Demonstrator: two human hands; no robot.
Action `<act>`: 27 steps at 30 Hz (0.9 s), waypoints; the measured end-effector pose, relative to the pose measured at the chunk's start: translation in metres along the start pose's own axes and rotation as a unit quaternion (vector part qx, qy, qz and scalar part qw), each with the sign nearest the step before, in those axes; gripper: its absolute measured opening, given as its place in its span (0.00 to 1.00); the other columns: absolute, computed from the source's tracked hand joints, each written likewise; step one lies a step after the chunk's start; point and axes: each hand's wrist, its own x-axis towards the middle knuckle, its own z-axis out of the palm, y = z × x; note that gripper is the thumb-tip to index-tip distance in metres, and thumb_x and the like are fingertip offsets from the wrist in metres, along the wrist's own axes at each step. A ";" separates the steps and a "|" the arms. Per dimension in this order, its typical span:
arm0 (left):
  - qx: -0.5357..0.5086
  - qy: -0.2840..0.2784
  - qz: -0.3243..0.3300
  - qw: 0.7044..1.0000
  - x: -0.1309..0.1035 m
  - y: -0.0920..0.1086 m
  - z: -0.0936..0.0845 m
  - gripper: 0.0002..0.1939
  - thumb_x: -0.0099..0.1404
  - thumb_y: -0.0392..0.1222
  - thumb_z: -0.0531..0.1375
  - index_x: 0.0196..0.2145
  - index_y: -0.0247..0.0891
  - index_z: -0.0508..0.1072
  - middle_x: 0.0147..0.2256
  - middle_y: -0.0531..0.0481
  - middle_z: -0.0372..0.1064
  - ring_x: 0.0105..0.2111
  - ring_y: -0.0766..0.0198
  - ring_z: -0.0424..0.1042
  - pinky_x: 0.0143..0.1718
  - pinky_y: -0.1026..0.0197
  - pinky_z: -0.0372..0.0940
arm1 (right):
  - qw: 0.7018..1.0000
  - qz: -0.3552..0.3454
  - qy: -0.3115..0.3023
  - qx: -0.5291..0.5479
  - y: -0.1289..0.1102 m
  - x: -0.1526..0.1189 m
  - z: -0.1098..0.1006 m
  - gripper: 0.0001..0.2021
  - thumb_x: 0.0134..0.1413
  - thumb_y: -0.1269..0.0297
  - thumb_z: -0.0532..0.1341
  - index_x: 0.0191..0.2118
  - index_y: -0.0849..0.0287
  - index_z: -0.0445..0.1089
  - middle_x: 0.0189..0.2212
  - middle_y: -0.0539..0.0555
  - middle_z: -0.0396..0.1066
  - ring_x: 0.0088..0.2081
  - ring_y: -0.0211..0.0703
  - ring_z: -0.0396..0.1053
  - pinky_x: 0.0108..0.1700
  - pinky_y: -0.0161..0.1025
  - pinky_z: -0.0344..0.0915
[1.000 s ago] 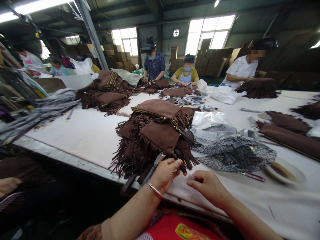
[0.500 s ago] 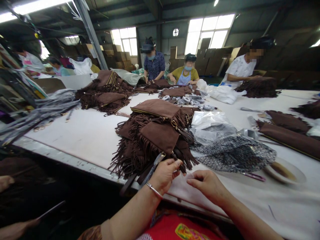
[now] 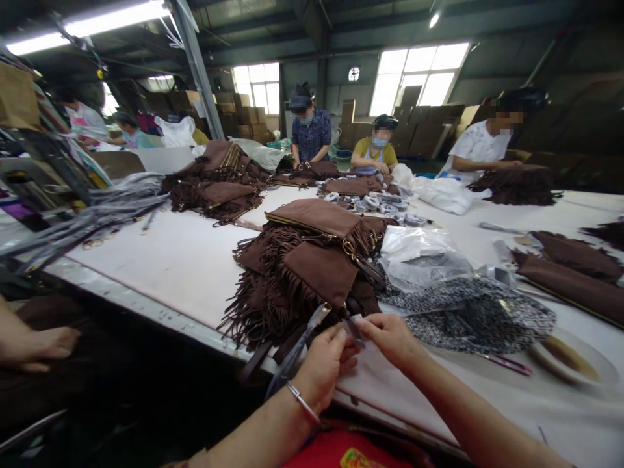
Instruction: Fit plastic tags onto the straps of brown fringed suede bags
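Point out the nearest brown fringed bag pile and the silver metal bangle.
Brown fringed bag pile [image 3: 322, 272], head view, on its plain front panel.
Silver metal bangle [image 3: 303, 403], head view, mid-band.

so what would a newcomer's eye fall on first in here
Probably the heap of brown fringed bags with gold-coloured hardware, piled mid-picture on the white table. Just in front of it, the left grip and right grip are close together, with a silver bangle on the left wrist. Right of the heap, crumpled black-and-white material also stands out.
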 end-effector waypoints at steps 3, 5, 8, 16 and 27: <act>0.023 0.000 -0.009 1.000 -0.004 -0.005 0.001 0.22 0.54 0.57 0.64 0.39 0.38 0.75 0.37 0.45 0.73 0.37 0.61 0.70 0.37 0.61 0.61 | 1.000 -0.011 0.022 -0.005 -0.004 0.005 0.003 0.22 0.54 0.49 0.56 0.25 0.61 0.76 0.20 0.51 0.72 0.27 0.42 0.68 0.29 0.34 0.60; 0.028 0.010 -0.002 1.000 -0.003 -0.008 0.001 0.22 0.52 0.57 0.66 0.37 0.37 0.75 0.35 0.46 0.71 0.36 0.63 0.68 0.36 0.62 0.61 | 0.999 -0.017 0.035 -0.004 -0.007 0.005 0.006 0.21 0.54 0.49 0.56 0.25 0.61 0.76 0.21 0.51 0.72 0.27 0.42 0.69 0.30 0.34 0.60; 0.007 0.021 0.021 1.000 -0.001 -0.010 0.002 0.21 0.50 0.56 0.68 0.34 0.37 0.76 0.31 0.50 0.69 0.32 0.65 0.66 0.35 0.62 0.61 | 0.999 -0.024 0.049 0.001 -0.010 -0.001 0.009 0.20 0.54 0.49 0.57 0.26 0.60 0.76 0.22 0.51 0.73 0.29 0.43 0.69 0.31 0.34 0.61; 0.017 0.047 0.026 0.998 0.000 -0.008 0.003 0.24 0.47 0.57 0.69 0.34 0.34 0.78 0.34 0.43 0.73 0.36 0.58 0.69 0.37 0.58 0.63 | 0.995 -0.057 0.079 -0.011 -0.008 -0.014 0.008 0.20 0.58 0.50 0.55 0.26 0.59 0.72 0.23 0.51 0.70 0.28 0.41 0.67 0.33 0.35 0.59; 0.007 0.056 0.034 0.998 -0.001 -0.011 -0.002 0.18 0.48 0.51 0.70 0.28 0.34 0.75 0.30 0.48 0.69 0.34 0.62 0.67 0.37 0.60 0.63 | 0.978 -0.172 0.068 -0.096 -0.013 -0.024 0.006 0.12 0.58 0.64 0.58 0.24 0.57 0.70 0.25 0.50 0.67 0.30 0.39 0.66 0.35 0.35 0.60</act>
